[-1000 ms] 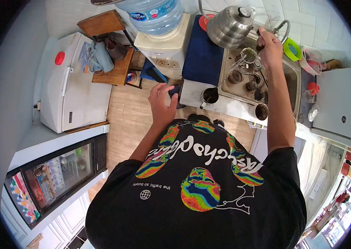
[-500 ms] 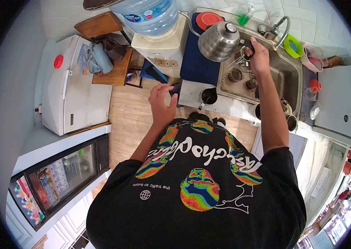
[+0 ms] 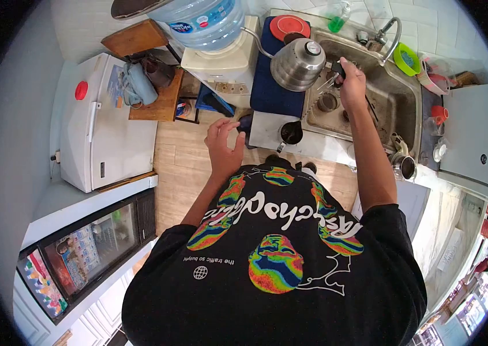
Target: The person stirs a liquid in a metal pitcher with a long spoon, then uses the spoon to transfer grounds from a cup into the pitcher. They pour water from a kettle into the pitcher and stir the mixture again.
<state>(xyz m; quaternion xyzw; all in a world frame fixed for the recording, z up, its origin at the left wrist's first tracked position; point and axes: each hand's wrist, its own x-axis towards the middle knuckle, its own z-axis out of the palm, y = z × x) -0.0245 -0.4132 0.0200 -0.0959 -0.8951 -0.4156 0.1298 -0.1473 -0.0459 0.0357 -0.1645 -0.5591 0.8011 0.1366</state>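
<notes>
A steel gooseneck kettle (image 3: 297, 66) hangs above the blue mat (image 3: 273, 95) and the left edge of the sink. My right hand (image 3: 352, 82) is closed around its black handle; the long spout points left toward the water dispenser. Below the kettle, a small dark-filled pitcher (image 3: 292, 132) stands on the counter, its handle toward my body. My left hand (image 3: 222, 142) is in the air left of the counter, fingers apart and slightly curled, holding nothing. A red round lid (image 3: 289, 26) lies at the back of the mat.
The metal sink (image 3: 397, 109) holds a glass (image 3: 327, 102) and other items under a curved faucet (image 3: 398, 40). Left of the mat stands a water dispenser (image 3: 221, 66) with a large bottle. A green basket (image 3: 406, 60) and a soap bottle (image 3: 338, 22) sit behind the sink.
The kettle in my right hand has moved slightly left and down, toward the counter pitcher. My left hand stays nearly in place.
</notes>
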